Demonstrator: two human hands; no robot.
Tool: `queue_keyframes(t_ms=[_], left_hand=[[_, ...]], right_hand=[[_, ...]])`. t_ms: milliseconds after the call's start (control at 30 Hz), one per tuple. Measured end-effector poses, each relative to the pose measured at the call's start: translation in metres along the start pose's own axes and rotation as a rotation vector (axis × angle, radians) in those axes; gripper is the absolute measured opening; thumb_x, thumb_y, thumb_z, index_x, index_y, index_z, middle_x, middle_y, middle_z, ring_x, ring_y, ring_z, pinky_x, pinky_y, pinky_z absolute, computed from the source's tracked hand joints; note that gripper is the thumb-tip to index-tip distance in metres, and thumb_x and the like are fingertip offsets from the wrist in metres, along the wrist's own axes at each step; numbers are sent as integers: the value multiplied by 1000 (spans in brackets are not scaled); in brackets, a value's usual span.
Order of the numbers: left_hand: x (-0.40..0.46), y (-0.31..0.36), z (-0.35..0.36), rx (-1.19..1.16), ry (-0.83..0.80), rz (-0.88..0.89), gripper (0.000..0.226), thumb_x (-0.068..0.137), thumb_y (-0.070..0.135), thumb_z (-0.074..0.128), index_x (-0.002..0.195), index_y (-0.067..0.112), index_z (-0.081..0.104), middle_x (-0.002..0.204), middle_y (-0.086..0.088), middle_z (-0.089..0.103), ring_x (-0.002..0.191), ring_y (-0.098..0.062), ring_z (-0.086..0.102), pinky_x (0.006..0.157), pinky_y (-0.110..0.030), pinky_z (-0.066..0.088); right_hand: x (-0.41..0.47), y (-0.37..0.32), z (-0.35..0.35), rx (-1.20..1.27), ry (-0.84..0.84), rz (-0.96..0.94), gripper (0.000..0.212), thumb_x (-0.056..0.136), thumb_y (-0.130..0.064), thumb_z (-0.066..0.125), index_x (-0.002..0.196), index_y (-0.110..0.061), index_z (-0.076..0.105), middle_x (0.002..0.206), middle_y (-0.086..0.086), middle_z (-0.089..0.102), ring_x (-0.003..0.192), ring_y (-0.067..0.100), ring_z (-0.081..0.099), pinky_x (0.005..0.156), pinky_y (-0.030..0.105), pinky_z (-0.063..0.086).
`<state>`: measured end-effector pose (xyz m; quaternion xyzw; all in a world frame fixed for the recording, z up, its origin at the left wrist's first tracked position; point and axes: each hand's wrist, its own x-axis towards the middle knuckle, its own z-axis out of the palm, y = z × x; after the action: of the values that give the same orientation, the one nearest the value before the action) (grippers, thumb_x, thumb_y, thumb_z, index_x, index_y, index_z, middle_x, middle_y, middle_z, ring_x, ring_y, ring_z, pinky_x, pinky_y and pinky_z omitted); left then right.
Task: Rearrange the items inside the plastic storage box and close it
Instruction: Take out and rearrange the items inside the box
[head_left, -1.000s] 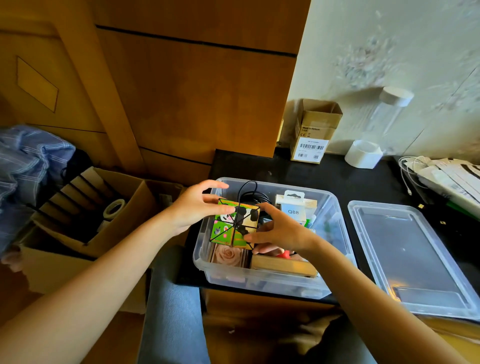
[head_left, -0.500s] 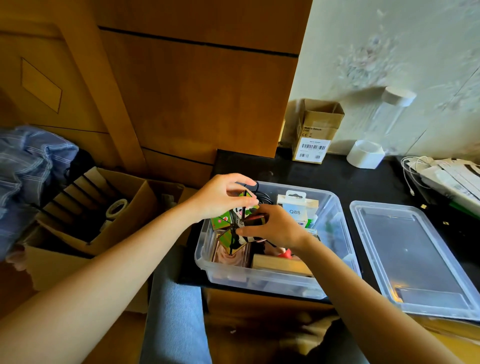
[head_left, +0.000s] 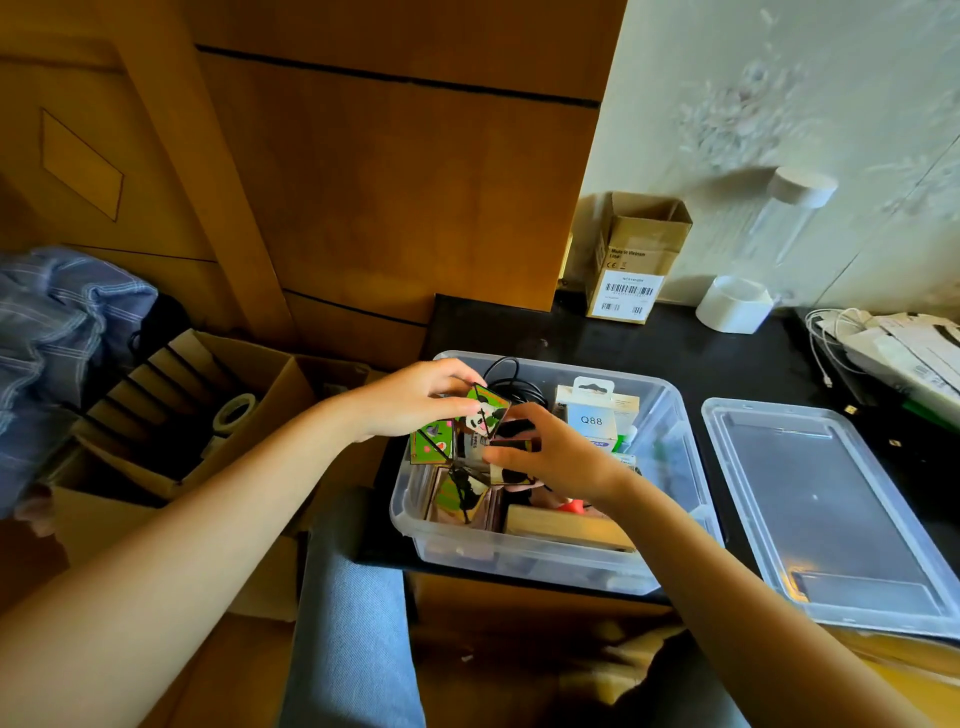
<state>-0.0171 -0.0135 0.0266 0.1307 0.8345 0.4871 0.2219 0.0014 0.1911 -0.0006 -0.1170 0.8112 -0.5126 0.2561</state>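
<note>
Against wood panelling, on the black bench (head_left: 675, 358), both the left hand (head_left: 415, 400) and right hand (head_left: 550, 457) pinch a hinged green panda-print folding puzzle (head_left: 467, 436) above the clear plastic storage box (head_left: 670, 447); its loose segments may flop and snag the black cable (head_left: 511, 382).

Home room: wooden wardrobe panels (head_left: 395, 208), peeling wall (head_left: 779, 104), clothes pile (head_left: 57, 322), cardboard boxes (head_left: 208, 415) beside black bench (head_left: 649, 353).
</note>
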Motion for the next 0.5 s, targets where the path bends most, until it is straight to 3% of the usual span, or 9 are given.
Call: queue_keyframes(t_ms=[67, 133, 200, 300, 400, 500], left_hand=[[3, 5, -1, 80, -40, 30, 30, 95, 20, 55, 124, 23, 57, 120, 7, 61, 109, -3, 59, 94, -22, 46], [6, 11, -1, 166, -90, 53, 33, 96, 18, 53, 128, 22, 58, 124, 10, 60, 111, 0, 57, 96, -17, 43], [9, 15, 0, 245, -141, 57, 33, 97, 18, 52, 129, 22, 57, 121, 17, 57, 108, 5, 56, 93, -9, 41], [15, 18, 2, 353, -208, 83, 31, 97, 18, 52, 126, 22, 61, 107, 25, 57, 98, 13, 53, 86, -3, 38], [22, 16, 6, 429, -250, 103, 30, 96, 16, 52, 123, 21, 64, 100, 26, 57, 92, 15, 55, 82, -2, 39], [28, 10, 10, 443, -258, 105, 31, 95, 9, 52, 123, 17, 63, 104, 17, 60, 82, 21, 55, 73, 0, 41]], right_hand=[[-2, -1, -1, 16, -87, 0, 40, 88, -22, 62, 120, -21, 38, 109, -1, 57, 88, 10, 60, 61, 13, 52], [-2, -3, -1, -56, -112, -3, 34, 90, -23, 60, 117, -22, 40, 102, -5, 57, 84, 9, 59, 49, 5, 42], [-1, -3, 0, -116, -78, -21, 29, 89, -23, 61, 114, -21, 46, 96, -6, 59, 85, 12, 59, 53, 9, 45], [4, -1, 1, -179, -32, -21, 19, 88, -24, 61, 104, -15, 56, 93, 1, 64, 86, 17, 64, 76, 27, 56], [8, 3, 6, -164, -16, 41, 11, 88, -26, 63, 89, -15, 62, 86, 5, 69, 74, 12, 68, 67, 25, 57], [14, 6, 13, -403, 67, 90, 30, 87, -39, 62, 93, -10, 64, 89, 12, 70, 82, 23, 67, 66, 27, 50]])
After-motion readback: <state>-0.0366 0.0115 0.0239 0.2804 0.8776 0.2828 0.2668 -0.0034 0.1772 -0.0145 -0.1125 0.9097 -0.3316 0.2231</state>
